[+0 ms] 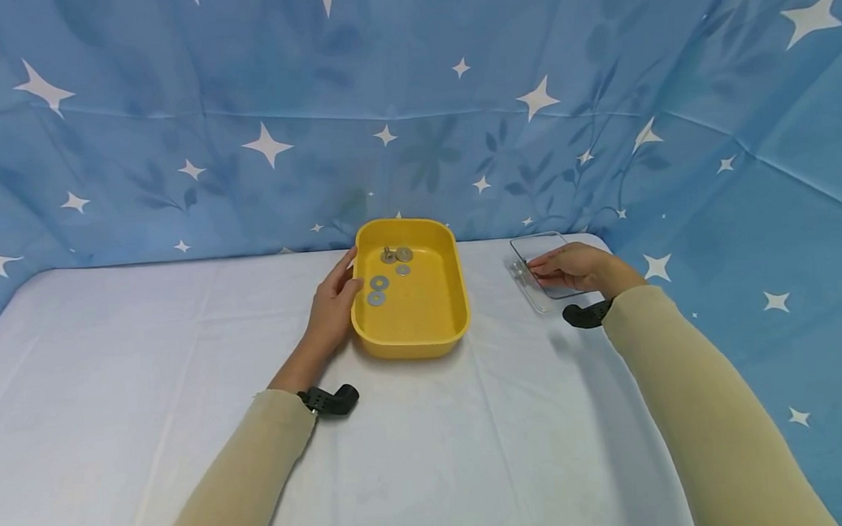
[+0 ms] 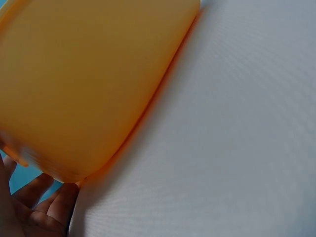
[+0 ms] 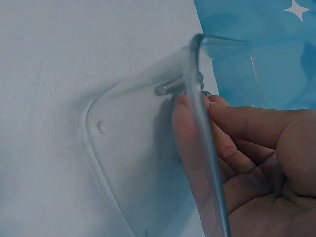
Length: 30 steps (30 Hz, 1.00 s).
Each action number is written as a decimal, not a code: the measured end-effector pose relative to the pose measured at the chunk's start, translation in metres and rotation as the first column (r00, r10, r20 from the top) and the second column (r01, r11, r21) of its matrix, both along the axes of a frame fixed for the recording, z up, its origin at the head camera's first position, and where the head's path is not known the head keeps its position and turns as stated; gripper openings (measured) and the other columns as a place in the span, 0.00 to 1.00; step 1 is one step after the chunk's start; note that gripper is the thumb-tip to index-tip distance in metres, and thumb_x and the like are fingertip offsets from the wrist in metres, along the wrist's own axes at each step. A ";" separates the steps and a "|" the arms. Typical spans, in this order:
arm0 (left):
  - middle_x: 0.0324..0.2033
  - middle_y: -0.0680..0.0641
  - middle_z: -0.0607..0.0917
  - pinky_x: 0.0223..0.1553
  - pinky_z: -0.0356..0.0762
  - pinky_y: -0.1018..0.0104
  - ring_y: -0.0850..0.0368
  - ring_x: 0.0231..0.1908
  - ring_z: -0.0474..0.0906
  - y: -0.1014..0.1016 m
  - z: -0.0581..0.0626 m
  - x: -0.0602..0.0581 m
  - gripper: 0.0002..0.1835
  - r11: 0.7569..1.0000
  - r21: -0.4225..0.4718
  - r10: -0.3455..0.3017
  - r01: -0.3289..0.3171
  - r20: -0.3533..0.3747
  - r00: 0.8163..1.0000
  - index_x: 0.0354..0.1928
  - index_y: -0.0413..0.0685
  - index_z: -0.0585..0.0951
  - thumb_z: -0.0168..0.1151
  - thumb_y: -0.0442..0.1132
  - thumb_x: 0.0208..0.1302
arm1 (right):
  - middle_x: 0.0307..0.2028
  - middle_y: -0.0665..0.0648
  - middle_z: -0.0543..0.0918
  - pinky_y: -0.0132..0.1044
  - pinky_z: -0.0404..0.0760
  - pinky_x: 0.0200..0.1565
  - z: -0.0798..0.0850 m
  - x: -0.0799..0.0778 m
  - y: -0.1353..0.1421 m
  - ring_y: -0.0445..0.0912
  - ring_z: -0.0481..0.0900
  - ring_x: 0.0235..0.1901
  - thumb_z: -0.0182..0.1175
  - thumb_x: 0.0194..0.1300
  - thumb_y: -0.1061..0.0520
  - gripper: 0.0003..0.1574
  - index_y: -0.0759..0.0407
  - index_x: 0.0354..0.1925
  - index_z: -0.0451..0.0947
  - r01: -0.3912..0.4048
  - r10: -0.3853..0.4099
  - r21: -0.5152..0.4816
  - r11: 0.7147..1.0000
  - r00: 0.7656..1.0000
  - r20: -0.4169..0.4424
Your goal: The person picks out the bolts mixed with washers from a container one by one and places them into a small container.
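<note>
My left hand (image 1: 330, 308) holds the left side of a yellow plastic tray (image 1: 416, 350), thumb at the rim and fingers along the outer wall. The left wrist view has its fingers (image 2: 61, 207) by the tray's corner. Inside lie several flat washers (image 1: 379, 283) and a small upright bolt (image 1: 388, 253) near the far left. At the right, a clear plastic box (image 1: 541, 308) has my right hand (image 1: 575, 267) reaching into it. Through its see-through wall a metal bolt (image 3: 170, 88) shows; the right thumb and fingertips pinch among the bolts there.
A white cloth (image 1: 405, 460) covers the table. Behind it and on the right hangs a blue curtain (image 1: 414, 166) with white stars. The clear box stands near the table's far right corner. Black wrist cameras (image 1: 331, 400) sit on both wrists.
</note>
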<state>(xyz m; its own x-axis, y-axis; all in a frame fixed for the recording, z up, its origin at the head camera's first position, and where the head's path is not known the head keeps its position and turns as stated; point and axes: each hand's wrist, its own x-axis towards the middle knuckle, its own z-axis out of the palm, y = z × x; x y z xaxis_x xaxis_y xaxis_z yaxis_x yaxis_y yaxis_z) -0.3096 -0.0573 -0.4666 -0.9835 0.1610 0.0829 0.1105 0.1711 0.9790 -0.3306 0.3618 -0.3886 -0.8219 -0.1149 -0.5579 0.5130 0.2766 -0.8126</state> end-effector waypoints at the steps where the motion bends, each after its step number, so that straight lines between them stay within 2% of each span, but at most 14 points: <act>1: 0.76 0.47 0.67 0.73 0.68 0.50 0.50 0.73 0.66 0.000 0.000 0.000 0.31 1.000 -0.001 -0.002 0.002 -0.003 1.000 0.78 0.74 0.59 0.46 0.46 0.75 | 0.38 0.46 0.86 0.27 0.85 0.47 0.002 0.000 -0.001 0.35 0.85 0.39 0.49 0.76 0.66 0.24 0.70 0.68 0.68 0.006 -0.006 -0.008 1.000 1.000 0.003; 6: 0.76 0.47 0.66 0.74 0.66 0.51 0.51 0.75 0.64 -0.001 -0.001 0.000 0.32 1.000 0.003 -0.002 0.002 -0.011 1.000 0.78 0.74 0.59 0.46 0.44 0.75 | 0.39 0.50 0.88 0.30 0.86 0.49 0.012 0.002 -0.004 0.38 0.87 0.40 0.50 0.76 0.67 0.20 0.69 0.62 0.73 0.004 -0.005 -0.046 0.999 1.000 -0.020; 13: 0.76 0.47 0.66 0.74 0.65 0.51 0.50 0.75 0.64 -0.001 0.000 0.000 0.31 1.000 0.007 -0.004 0.004 -0.010 1.000 0.78 0.73 0.59 0.45 0.44 0.75 | 0.40 0.52 0.88 0.29 0.85 0.51 0.040 -0.002 -0.022 0.39 0.87 0.41 0.47 0.78 0.64 0.30 0.75 0.72 0.57 -0.039 0.037 -0.032 0.999 0.997 -0.073; 17: 0.77 0.47 0.65 0.75 0.64 0.50 0.50 0.75 0.63 -0.002 -0.001 -0.001 0.31 1.000 0.006 -0.010 0.010 -0.009 1.000 0.78 0.73 0.59 0.45 0.44 0.76 | 0.40 0.50 0.87 0.30 0.84 0.53 0.055 -0.006 -0.043 0.39 0.87 0.43 0.48 0.78 0.64 0.30 0.72 0.72 0.58 -0.049 0.049 -0.008 0.999 0.994 -0.096; 22: 0.77 0.47 0.65 0.75 0.63 0.50 0.50 0.76 0.62 -0.003 -0.001 -0.001 0.31 1.000 0.005 -0.012 0.012 -0.014 1.000 0.78 0.72 0.59 0.45 0.43 0.76 | 0.41 0.51 0.86 0.35 0.82 0.60 0.062 -0.015 -0.075 0.42 0.86 0.45 0.51 0.76 0.64 0.28 0.71 0.70 0.64 -0.071 0.072 0.014 0.997 0.989 -0.129; 27: 0.76 0.47 0.66 0.74 0.66 0.50 0.50 0.74 0.65 -0.002 -0.001 0.000 0.31 1.000 0.021 -0.014 0.014 -0.016 1.000 0.78 0.73 0.59 0.45 0.43 0.76 | 0.45 0.53 0.85 0.33 0.84 0.56 0.064 -0.022 -0.102 0.43 0.85 0.48 0.51 0.76 0.64 0.30 0.71 0.72 0.63 -0.099 0.099 0.007 0.995 0.982 -0.159; 30: 0.75 0.46 0.68 0.73 0.68 0.49 0.49 0.73 0.67 -0.001 -0.001 0.000 0.31 0.999 0.027 -0.021 0.021 -0.017 1.000 0.78 0.73 0.59 0.46 0.44 0.76 | 0.53 0.58 0.84 0.34 0.84 0.55 0.063 -0.025 -0.115 0.45 0.85 0.51 0.51 0.76 0.64 0.30 0.71 0.72 0.63 -0.095 0.092 -0.015 0.995 0.983 -0.159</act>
<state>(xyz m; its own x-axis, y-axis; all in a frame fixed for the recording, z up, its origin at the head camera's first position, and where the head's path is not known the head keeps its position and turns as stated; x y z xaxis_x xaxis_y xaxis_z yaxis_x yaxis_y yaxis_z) -0.3098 -0.0588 -0.4676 -0.9783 0.1794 0.1034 0.1298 0.1422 0.9813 -0.3555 0.2467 -0.3256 -0.8844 -0.2063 -0.4186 0.3508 0.2979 -0.8878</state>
